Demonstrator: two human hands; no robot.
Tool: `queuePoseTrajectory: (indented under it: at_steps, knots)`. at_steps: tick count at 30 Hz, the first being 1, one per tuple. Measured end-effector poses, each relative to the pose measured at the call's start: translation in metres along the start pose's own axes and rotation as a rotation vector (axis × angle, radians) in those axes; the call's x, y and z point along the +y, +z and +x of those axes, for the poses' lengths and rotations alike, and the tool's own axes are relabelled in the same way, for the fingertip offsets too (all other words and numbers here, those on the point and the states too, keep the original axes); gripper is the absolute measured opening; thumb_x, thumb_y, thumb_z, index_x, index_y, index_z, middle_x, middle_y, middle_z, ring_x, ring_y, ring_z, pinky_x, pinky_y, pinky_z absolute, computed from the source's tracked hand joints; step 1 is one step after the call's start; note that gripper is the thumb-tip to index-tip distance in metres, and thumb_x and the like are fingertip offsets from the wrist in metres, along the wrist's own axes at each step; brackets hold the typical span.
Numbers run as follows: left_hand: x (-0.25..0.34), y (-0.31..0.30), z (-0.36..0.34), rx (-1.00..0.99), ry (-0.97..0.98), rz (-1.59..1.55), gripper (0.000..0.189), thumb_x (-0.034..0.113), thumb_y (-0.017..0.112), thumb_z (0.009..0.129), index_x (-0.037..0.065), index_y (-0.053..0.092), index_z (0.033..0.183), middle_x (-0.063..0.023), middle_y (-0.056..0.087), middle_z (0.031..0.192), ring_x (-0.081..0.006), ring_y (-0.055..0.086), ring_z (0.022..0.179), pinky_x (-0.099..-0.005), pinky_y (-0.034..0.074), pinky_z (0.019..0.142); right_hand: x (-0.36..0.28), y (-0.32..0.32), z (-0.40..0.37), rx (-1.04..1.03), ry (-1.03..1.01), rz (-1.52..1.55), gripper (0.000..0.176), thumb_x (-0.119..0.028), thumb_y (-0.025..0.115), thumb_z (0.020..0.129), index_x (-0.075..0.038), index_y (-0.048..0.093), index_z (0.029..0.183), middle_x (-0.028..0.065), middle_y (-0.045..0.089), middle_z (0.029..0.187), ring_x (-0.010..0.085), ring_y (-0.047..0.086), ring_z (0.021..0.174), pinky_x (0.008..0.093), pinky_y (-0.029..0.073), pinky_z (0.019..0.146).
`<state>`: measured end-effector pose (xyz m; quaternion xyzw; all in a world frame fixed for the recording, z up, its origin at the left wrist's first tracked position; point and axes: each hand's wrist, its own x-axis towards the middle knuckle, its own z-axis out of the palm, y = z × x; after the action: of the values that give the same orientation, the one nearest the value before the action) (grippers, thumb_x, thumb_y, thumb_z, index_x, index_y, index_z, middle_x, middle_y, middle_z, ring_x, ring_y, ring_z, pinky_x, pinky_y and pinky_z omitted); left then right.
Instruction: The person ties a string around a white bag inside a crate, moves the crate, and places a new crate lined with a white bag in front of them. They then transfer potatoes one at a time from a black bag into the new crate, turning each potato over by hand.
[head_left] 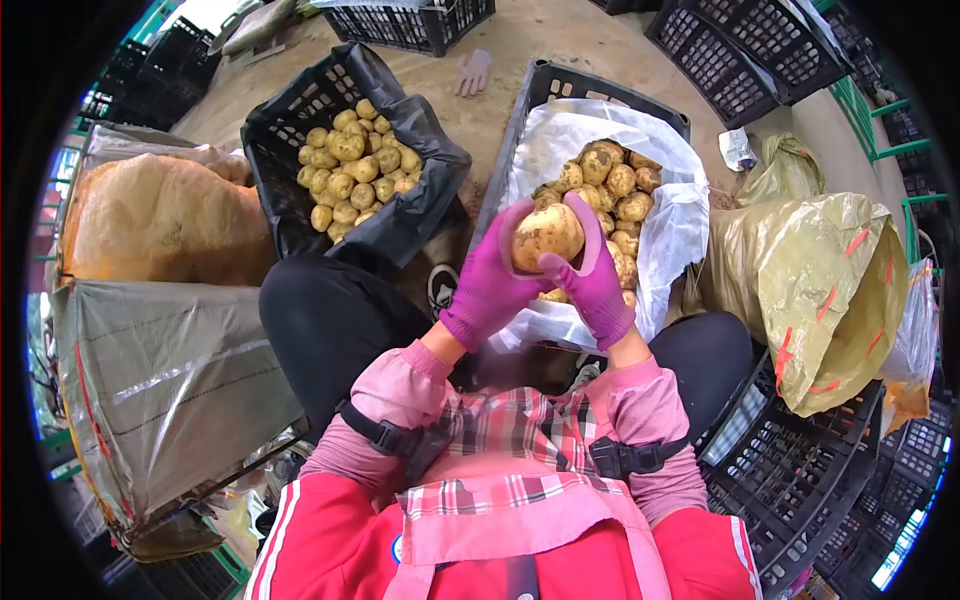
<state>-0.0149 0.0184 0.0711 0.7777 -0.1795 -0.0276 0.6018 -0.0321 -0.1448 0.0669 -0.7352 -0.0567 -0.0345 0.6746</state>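
Both my hands wear purple gloves and hold one large potato [545, 233] between them, above my lap. My left hand [490, 285] cups it from the left and below. My right hand [595, 275] grips it from the right, thumb across the front. Just behind the potato stands a black crate lined with white plastic [672, 225], holding several large potatoes [610, 175]. To the left, a second black crate lined with black plastic [425, 160] holds several smaller yellow potatoes [355, 160].
A full tan sack [160, 220] and a grey plastic-covered load [165, 380] stand at my left. A yellow-green sack [825, 280] slumps at my right over empty black crates [800, 470]. More black crates [760, 45] and a loose glove [474, 72] lie on the dirt floor beyond.
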Motion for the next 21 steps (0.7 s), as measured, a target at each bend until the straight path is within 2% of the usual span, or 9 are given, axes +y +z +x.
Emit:
queuePoseTrajectory:
  at_steps: [4,7,9,12,13,16,18,20,21]
  knots:
    - [0.003,0.005,-0.002,0.02,0.111,0.191,0.086,0.015,0.088,0.069,0.004,0.042,0.141,-0.0128,0.053,0.132,-0.0234,0.055,0.122,-0.034,0.045,0.102,-0.001,0.005,0.0,0.168,0.127,-0.157,0.063,-0.042,0.067,0.092,0.002,0.051,0.134,0.0189,0.06,0.126,0.0239,0.058,0.117,0.0333,0.045,0.099]
    - [-0.001,0.011,-0.004,0.001,0.071,-0.034,0.083,0.015,0.088,0.07,0.002,0.043,0.139,-0.0121,0.053,0.133,-0.0221,0.053,0.123,-0.0343,0.044,0.103,0.021,-0.001,-0.002,0.169,0.08,-0.19,0.05,-0.041,0.054,0.1,0.001,0.058,0.127,0.0148,0.069,0.107,0.0216,0.065,0.097,0.0312,0.049,0.089]
    - [0.0,0.009,-0.006,0.0,-0.001,-0.014,0.079,0.017,0.085,0.073,0.001,0.044,0.138,-0.0116,0.055,0.129,-0.021,0.057,0.117,-0.0329,0.049,0.097,0.026,-0.002,0.0,0.238,0.448,0.262,0.051,-0.043,0.046,0.102,0.002,0.061,0.123,0.0117,0.071,0.097,0.0174,0.066,0.082,0.029,0.051,0.077]
    - [-0.007,-0.001,-0.003,0.137,-0.31,-0.419,0.066,0.019,0.079,0.08,0.002,0.047,0.135,-0.0096,0.06,0.117,-0.0167,0.065,0.095,-0.0273,0.057,0.075,0.019,-0.009,0.006,0.222,0.626,0.301,0.047,-0.039,0.046,0.103,0.002,0.061,0.12,0.0106,0.071,0.093,0.0157,0.066,0.075,0.0284,0.052,0.07]
    - [-0.011,-0.005,0.005,0.339,-0.284,-0.521,0.057,0.022,0.075,0.085,0.002,0.049,0.132,-0.0084,0.064,0.109,-0.0139,0.066,0.08,-0.0235,0.055,0.061,0.031,-0.018,0.013,0.304,0.548,0.237,0.043,-0.034,0.05,0.1,0.002,0.06,0.122,0.0094,0.071,0.093,0.0145,0.066,0.068,0.0275,0.053,0.064]
    - [-0.033,-0.068,0.04,0.569,-0.298,-0.922,0.04,0.027,0.062,0.097,-0.001,0.056,0.124,-0.012,0.067,0.101,-0.0214,0.069,0.091,-0.0255,0.058,0.077,0.076,-0.051,0.042,0.416,0.408,-0.275,0.055,-0.036,0.061,0.091,0.001,0.054,0.131,0.0145,0.07,0.105,0.0236,0.07,0.085,0.0332,0.055,0.077]
    - [-0.036,-0.098,0.047,0.651,-0.233,-1.064,0.048,0.029,0.057,0.1,-0.006,0.047,0.131,-0.0159,0.062,0.121,-0.0279,0.065,0.106,-0.0332,0.054,0.096,0.099,-0.052,0.064,0.413,0.574,-0.487,0.066,-0.039,0.066,0.084,0.0,0.051,0.134,0.0191,0.067,0.115,0.0289,0.067,0.1,0.0375,0.052,0.088]
    - [-0.022,-0.092,0.044,0.496,-0.439,-1.148,0.05,0.029,0.058,0.099,-0.002,0.044,0.137,-0.0154,0.058,0.129,-0.0271,0.062,0.113,-0.0346,0.052,0.098,0.122,-0.045,0.08,0.378,0.591,-0.626,0.079,-0.044,0.072,0.076,-0.004,0.046,0.139,0.025,0.059,0.129,0.0353,0.056,0.123,0.042,0.042,0.106]
    - [-0.022,-0.084,0.039,0.392,-0.484,-1.065,0.051,0.029,0.058,0.099,0.0,0.043,0.138,-0.0158,0.057,0.129,-0.0271,0.062,0.113,-0.0348,0.053,0.098,0.145,-0.037,0.084,0.327,0.566,-0.721,0.077,-0.043,0.072,0.076,-0.004,0.048,0.138,0.0244,0.06,0.128,0.035,0.058,0.12,0.0413,0.044,0.103]
